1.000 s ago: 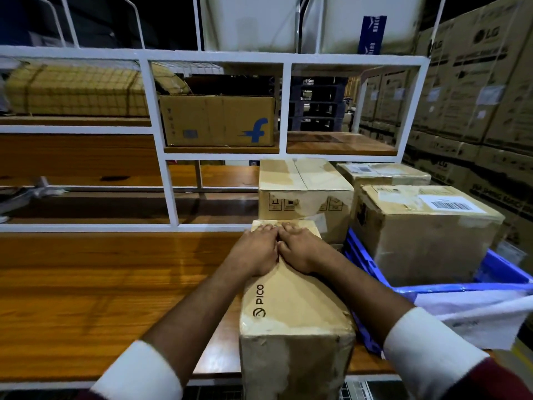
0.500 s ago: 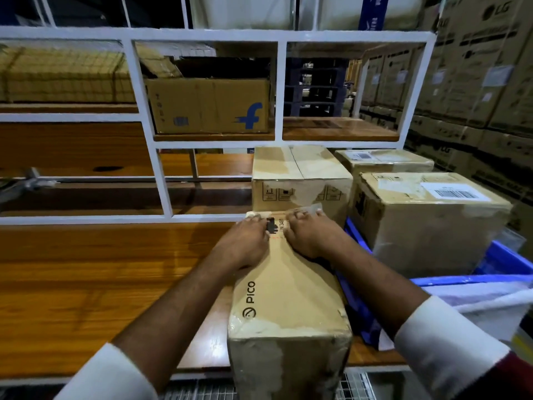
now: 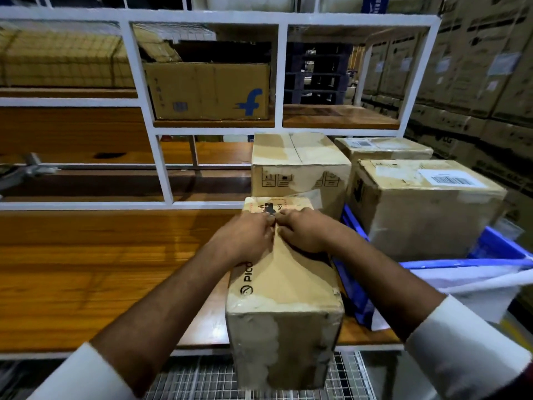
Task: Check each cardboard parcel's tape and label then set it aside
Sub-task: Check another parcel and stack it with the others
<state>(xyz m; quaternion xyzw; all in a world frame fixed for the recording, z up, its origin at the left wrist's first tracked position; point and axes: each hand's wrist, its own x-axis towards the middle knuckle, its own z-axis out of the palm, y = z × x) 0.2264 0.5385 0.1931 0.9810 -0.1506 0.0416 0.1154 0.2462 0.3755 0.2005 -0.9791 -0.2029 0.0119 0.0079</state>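
A long cardboard parcel (image 3: 288,287) marked PICO lies on the wooden table (image 3: 101,269), with its near end hanging over the front edge. Worn clear tape covers its corners and near face. My left hand (image 3: 245,238) and my right hand (image 3: 305,232) press side by side on its top, fingertips meeting over the middle seam. Just beyond my fingers a printed label (image 3: 278,204) shows at the parcel's far end.
Three more taped parcels stand behind and to the right: one (image 3: 300,166) just beyond, one with a barcode label (image 3: 427,209) in a blue crate (image 3: 496,249), and one (image 3: 383,147) further back. A white shelf frame (image 3: 161,168) holds a Flipkart box (image 3: 207,90). Stacked cartons (image 3: 476,67) line the right.
My hands drew back a little from the parcel's far edge, uncovering the printed label. They parted briefly and now meet again over the seam.
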